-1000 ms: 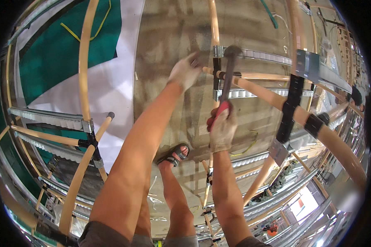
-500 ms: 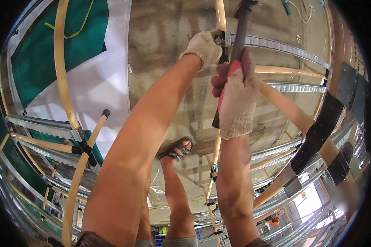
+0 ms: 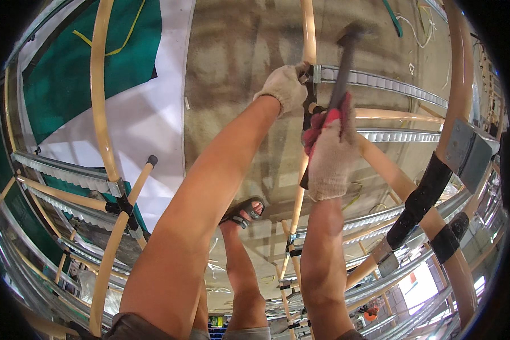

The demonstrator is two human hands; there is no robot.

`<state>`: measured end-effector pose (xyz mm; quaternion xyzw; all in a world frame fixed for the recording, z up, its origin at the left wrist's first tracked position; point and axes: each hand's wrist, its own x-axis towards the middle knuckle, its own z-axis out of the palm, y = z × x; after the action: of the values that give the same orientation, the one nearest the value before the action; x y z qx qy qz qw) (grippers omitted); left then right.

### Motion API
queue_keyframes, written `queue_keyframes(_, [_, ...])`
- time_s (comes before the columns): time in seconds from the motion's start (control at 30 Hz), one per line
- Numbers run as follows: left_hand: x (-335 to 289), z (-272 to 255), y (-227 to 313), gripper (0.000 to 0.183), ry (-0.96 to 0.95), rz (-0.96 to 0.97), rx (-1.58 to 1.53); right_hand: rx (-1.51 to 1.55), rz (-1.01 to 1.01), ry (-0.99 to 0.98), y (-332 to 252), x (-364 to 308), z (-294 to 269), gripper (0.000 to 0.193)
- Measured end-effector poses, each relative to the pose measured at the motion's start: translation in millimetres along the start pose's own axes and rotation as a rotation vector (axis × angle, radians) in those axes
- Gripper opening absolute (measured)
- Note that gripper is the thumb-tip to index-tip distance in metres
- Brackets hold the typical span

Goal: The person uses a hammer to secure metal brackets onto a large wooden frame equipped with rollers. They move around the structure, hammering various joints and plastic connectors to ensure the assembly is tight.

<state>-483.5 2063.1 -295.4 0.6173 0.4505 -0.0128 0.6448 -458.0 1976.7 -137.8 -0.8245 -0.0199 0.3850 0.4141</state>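
Observation:
In a pale knitted work glove, my left hand (image 3: 283, 89) is closed at the black joint on an upright cream pipe (image 3: 309, 34). A small metal bracket (image 3: 316, 73) sits beside its fingertips, at the end of a roller track (image 3: 388, 83). My right hand (image 3: 330, 156), in a pale glove with red-coated fingers, grips a dark-handled hammer (image 3: 342, 73). The hammer's head is up, smeared by motion, to the right of the pipe and apart from the bracket. Its grip end is mostly hidden by the glove.
Cream pipes with black joints and metal roller tracks surround me; a thick slanted pipe (image 3: 391, 164) stands close on the right. At left, a green sheet (image 3: 85, 68) lies over a white one (image 3: 124, 122). My sandalled foot (image 3: 245, 212) is on the concrete floor (image 3: 238, 51).
The hammer's head has swung a little right and lower in the picture. My left hand keeps its hold at the joint. The whole view has shifted slightly.

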Motion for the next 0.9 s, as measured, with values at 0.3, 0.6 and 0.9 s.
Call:
queue_keyframes(0.3, [17,11,-23,0.051,0.109,0.227,0.217,0.063,-0.039,0.111,21,-20,9,0.038])
queue_keyframes(0.6, [-5,-12,0,0.039,-0.087,-0.005,-0.273,0.032,-0.010,0.161,91,-6,12,0.027])
queue_keyframes(0.9, [-7,-21,15,0.039,-0.142,-0.127,-0.210,0.131,0.047,0.286,161,17,9,0.033])
